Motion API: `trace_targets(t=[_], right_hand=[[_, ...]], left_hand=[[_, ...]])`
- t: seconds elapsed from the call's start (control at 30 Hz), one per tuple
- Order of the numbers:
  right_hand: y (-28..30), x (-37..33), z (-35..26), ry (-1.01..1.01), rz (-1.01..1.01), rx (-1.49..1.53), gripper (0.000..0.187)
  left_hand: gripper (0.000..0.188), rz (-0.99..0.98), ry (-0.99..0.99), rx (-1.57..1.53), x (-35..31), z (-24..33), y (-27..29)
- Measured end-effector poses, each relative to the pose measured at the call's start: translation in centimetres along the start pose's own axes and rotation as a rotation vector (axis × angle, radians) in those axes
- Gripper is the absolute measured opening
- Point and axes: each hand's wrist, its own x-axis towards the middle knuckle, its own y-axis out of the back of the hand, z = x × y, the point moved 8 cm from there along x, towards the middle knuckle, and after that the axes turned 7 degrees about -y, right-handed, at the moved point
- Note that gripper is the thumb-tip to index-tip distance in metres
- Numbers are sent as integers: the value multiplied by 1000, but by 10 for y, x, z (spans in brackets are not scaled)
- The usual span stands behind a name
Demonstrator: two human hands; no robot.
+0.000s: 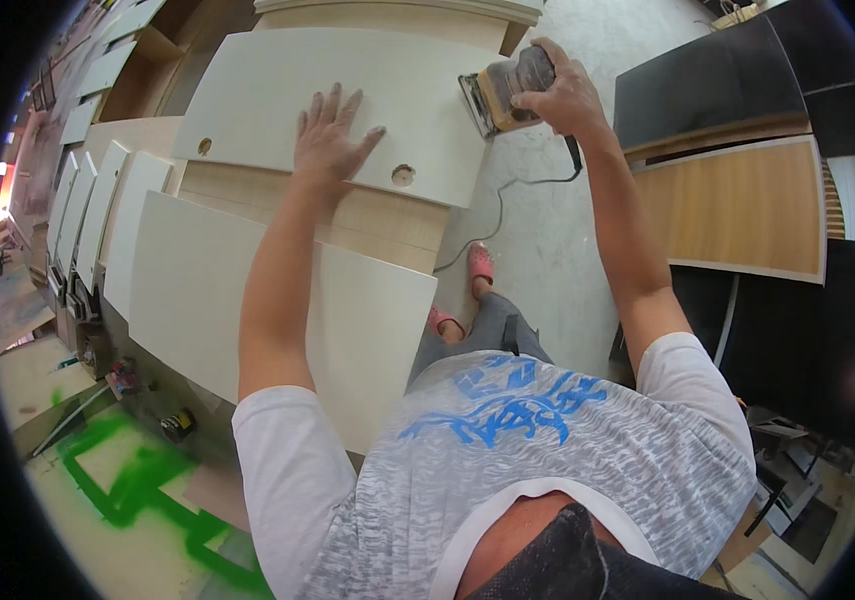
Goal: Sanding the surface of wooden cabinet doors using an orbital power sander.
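Observation:
My left hand (332,140) lies flat with its fingers spread on a white panel (267,90). Two round holes (403,175) are cut near that panel's near edge. At the panel's right end, my right hand (565,95) grips the dark top of an electric sander (507,90) with an orange-yellow body. The sander is tilted, its flat pad facing the panel's end edge; whether the pad touches it I cannot tell. From the sander a dark cord (502,205) runs down to the floor.
Another white panel (197,270) lies nearer me, with pale wood boards (382,222) between the two. Several white panels (97,205) lean in a row at left. At right stand dark panels (707,85) and a wood-faced panel (737,210). Green paint (132,480) marks a surface at lower left.

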Motion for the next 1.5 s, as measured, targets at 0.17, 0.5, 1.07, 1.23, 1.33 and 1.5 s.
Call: trace_targets(t=[0.17,0.5,1.07,1.23,1.33,1.5], right_hand=[[-4,-38,10,406,169,-260,78],[-28,73,-48,146,19,-469,78],[-198,-42,-231,838,-322,-505,75],[-253,-23,-324,509,-520,-555,79],[-277,34,-376,630,-319,-548,77],[-326,39,-426,816,-321,-524,80]], left_hand=[[74,79,243,140,-39,-88,14],[69,60,173,342,-67,-150,0],[61,293,638,151,-257,-123,64],[59,351,663,92,-261,-122,66],[59,386,642,61,-251,-118,77],[59,377,656,51,-257,-120,74]])
